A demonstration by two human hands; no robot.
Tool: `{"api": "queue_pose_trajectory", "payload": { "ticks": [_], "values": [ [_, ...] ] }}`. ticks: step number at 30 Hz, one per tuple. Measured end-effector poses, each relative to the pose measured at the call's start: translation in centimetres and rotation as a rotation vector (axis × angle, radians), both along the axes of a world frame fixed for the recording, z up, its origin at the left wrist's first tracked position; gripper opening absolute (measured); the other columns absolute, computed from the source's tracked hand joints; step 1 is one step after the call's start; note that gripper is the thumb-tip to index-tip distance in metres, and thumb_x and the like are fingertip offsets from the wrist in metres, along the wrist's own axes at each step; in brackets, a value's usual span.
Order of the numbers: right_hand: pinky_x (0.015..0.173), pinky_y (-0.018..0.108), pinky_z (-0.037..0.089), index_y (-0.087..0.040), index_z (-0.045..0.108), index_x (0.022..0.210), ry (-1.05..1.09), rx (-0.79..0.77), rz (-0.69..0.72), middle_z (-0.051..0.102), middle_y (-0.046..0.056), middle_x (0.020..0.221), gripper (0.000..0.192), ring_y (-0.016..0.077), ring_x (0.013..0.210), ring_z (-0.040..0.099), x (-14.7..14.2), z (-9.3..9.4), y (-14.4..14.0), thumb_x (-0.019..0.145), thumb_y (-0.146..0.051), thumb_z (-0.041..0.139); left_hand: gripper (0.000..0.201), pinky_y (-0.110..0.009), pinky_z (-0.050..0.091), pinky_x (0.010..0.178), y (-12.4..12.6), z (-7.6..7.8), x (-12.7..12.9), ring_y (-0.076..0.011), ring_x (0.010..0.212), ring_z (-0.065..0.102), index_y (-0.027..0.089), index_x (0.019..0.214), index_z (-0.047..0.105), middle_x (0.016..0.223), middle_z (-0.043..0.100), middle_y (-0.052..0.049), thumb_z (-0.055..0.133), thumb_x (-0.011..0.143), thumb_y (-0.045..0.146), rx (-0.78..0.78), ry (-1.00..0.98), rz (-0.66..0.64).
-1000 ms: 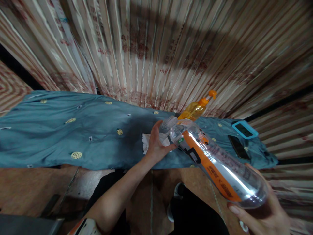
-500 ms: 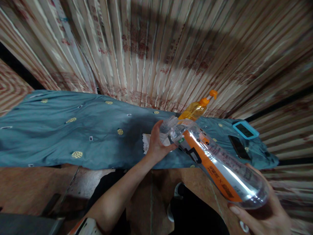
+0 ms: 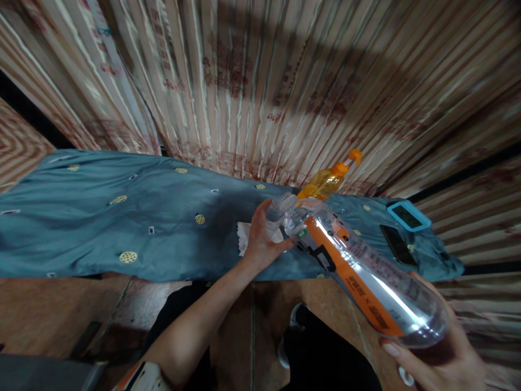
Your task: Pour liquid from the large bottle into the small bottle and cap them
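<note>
We hold a clear plastic bottle [image 3: 358,271] with an orange label, tilted above the edge of the blue cloth [image 3: 122,217]. Right hand [image 3: 437,361] cups the base from below, fingers curled around it. Left hand [image 3: 260,239] sits at the neck, thumb and fingers curled about the cap end; whether they pinch the cap itself we cannot tell. The bottle looks empty, so we judge it light, thin-walled, smooth, apt to dent if squeezed; base and neck grip best. An orange pump bottle [image 3: 325,182] stands behind; two phones [image 3: 401,231] lie on the cloth
</note>
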State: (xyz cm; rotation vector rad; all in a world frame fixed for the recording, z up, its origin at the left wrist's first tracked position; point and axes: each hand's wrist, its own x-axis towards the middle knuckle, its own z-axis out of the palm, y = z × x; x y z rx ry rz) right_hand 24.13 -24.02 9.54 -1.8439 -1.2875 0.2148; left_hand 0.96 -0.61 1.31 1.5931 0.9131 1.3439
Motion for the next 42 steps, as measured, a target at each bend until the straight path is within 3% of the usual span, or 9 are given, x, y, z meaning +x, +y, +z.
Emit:
{"api": "queue_pose_trajectory", "payload": {
  "ticks": [11, 20, 24, 32, 38, 42],
  "values": [
    [0.114, 0.043, 0.045, -0.023, 0.046, 0.156, -0.042, 0.011, 0.052, 0.049, 0.008, 0.153, 0.099, 0.0368, 0.137, 0.051, -0.4, 0.1, 0.2, 0.073, -0.054, 0.090, 0.103, -0.059, 0.038, 0.119, -0.1, 0.2, 0.0, -0.0390, 0.142, 0.048, 0.021, 0.146, 0.038, 0.147, 0.050, -0.018, 0.091, 0.063, 0.051, -0.014, -0.003, -0.007],
    [0.110, 0.042, 0.050, -0.025, 0.046, 0.155, -0.040, -0.008, 0.043, 0.050, 0.009, 0.151, 0.096, 0.0360, 0.134, 0.053, -0.4, 0.1, -0.1, 0.075, -0.055, 0.089, 0.104, -0.060, 0.037, 0.120, -0.1, 0.2, 0.1, -0.0391, 0.142, 0.047, 0.022, 0.146, 0.037, 0.149, 0.049, -0.018, 0.092, 0.062, 0.050, -0.022, -0.003, -0.005],
    [0.107, 0.046, 0.053, -0.021, 0.046, 0.156, -0.074, 0.011, 0.055, 0.051, 0.011, 0.150, 0.105, 0.0397, 0.134, 0.053, 0.0, -0.1, 0.0, 0.068, -0.057, 0.092, 0.103, -0.060, 0.038, 0.119, -0.1, 0.3, 0.0, -0.0384, 0.141, 0.049, 0.022, 0.145, 0.038, 0.148, 0.050, -0.018, 0.091, 0.062, 0.051, -0.018, 0.011, 0.004],
    [0.108, 0.046, 0.054, -0.039, 0.050, 0.151, 0.036, -0.028, -0.035, 0.051, 0.001, 0.150, 0.089, 0.0385, 0.137, 0.050, -1.4, 0.6, 0.4, 0.073, -0.063, 0.086, 0.101, -0.060, 0.038, 0.119, -0.1, 0.3, 0.0, -0.0384, 0.142, 0.048, 0.022, 0.145, 0.039, 0.148, 0.051, -0.017, 0.092, 0.063, 0.047, -0.020, -0.017, 0.000],
    [0.107, 0.057, 0.050, -0.026, 0.047, 0.154, -0.002, 0.004, 0.051, 0.052, 0.009, 0.150, 0.101, 0.0429, 0.133, 0.053, -0.7, -0.3, 0.7, 0.069, -0.058, 0.090, 0.100, -0.060, 0.037, 0.120, -0.1, 0.3, 0.0, -0.0379, 0.142, 0.048, 0.024, 0.145, 0.038, 0.150, 0.050, -0.016, 0.092, 0.063, 0.045, -0.047, -0.034, -0.002],
    [0.106, 0.047, 0.052, -0.024, 0.048, 0.153, -0.008, 0.020, 0.059, 0.052, 0.010, 0.150, 0.097, 0.0384, 0.131, 0.056, -0.6, -0.5, 0.9, 0.072, -0.056, 0.089, 0.100, -0.059, 0.036, 0.122, 0.0, 0.2, 0.0, -0.0370, 0.143, 0.047, 0.025, 0.145, 0.037, 0.151, 0.049, -0.015, 0.092, 0.062, 0.034, -0.052, -0.058, -0.009]
  ]
}}
